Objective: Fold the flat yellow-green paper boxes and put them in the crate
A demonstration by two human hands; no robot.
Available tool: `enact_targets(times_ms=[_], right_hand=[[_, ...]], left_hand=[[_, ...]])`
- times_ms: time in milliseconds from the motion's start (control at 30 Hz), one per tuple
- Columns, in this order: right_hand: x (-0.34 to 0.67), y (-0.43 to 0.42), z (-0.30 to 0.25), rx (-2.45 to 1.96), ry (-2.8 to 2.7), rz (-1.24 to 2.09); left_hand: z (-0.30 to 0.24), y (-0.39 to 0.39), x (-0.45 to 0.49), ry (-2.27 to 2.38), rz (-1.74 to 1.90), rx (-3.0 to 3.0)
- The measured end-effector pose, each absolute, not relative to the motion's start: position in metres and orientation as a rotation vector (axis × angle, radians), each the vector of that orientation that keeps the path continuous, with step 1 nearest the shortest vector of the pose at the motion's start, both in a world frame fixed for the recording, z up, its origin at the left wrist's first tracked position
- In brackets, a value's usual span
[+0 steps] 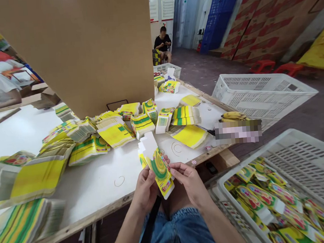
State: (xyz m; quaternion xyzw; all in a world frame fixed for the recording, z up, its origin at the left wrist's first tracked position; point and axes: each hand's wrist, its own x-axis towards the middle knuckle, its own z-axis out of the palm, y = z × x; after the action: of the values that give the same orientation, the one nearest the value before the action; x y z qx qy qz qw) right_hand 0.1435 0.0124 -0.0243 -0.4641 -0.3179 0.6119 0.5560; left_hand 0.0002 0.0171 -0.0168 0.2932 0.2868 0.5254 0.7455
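- The carton (pixel 160 170) is up in front of the person, over the near edge of the tabletop (pixel 144 182), tilted, its white flaps pointing away.
- Left hand (pixel 146 182): grip clamped on the carton's left side, thumb in front and fingers behind.
- Right hand (pixel 185 175): grip closed on the carton's right edge, thumb and forefinger pinching lightly.
- More yellow card shows just behind the carton; whether the left grip holds it too, I cannot tell.
- It looks like thin printed card: probably very light, springy across the faces, easily creased at the folds.
- The printed face may be slick, so a light two-sided pinch along the long edges should suit; squeezing mid-face could dent it.
- The white flaps look floppiest, a poor place to hold.
- Stacks (pixel 116 134) of similar card lie beyond; a crate (pixel 312 158) with boxes (pixel 280 198) stands at the right.
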Motion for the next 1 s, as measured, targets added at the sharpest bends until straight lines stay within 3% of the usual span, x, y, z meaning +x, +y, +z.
enact_targets(times_ms=[500, 800, 1000], right_hand=[[0.138, 0.001, -0.026, -1.284, -1.085, 1.137], [0.164, 0.012, -0.005, -0.966, -1.287, 1.343], [0.170, 0.016, 0.001, -1.091, -1.458, 1.156]], left_hand=[[-0.010, 0.014, 0.005, 1.017, 1.312, 0.887], [-0.001, 0.011, -0.013, 0.721, 0.973, 1.014], [-0.008, 0.007, -0.010, 0.581, 0.956, 0.937]])
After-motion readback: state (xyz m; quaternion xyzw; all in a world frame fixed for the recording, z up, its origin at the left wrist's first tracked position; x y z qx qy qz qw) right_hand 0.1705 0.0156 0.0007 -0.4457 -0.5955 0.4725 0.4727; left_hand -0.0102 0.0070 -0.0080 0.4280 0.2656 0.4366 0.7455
